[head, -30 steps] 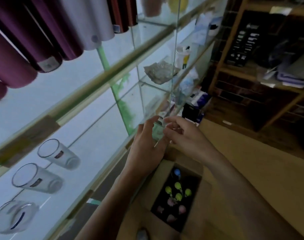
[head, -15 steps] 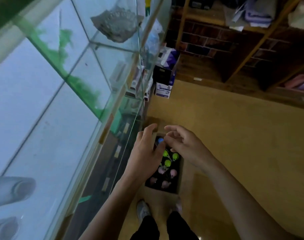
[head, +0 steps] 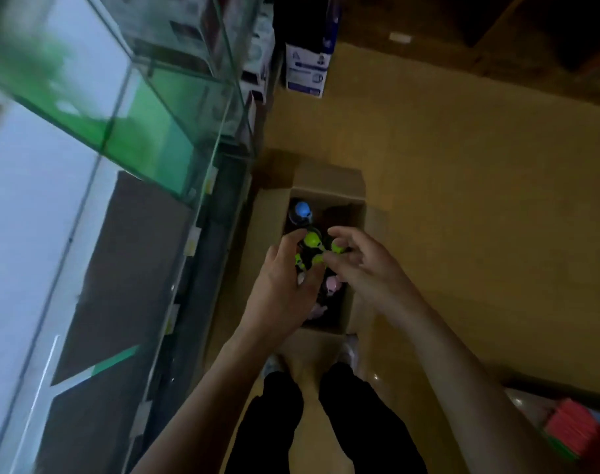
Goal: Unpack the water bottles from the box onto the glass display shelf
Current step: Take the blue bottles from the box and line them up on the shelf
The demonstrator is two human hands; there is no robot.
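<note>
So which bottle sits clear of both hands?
The blue-capped bottle at the far end of the box; green caps and pink caps lie by the left hand and right hand.

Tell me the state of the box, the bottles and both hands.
cardboard box: open, flaps out, on the floor.
blue-capped bottle: upright in the box, untouched.
green-capped bottles: in the box, under both hands.
pink-capped bottles: in the box, partly hidden.
left hand: fingers curled over the green caps; grip unclear.
right hand: fingers loosely curled over the box; grip unclear.
</note>
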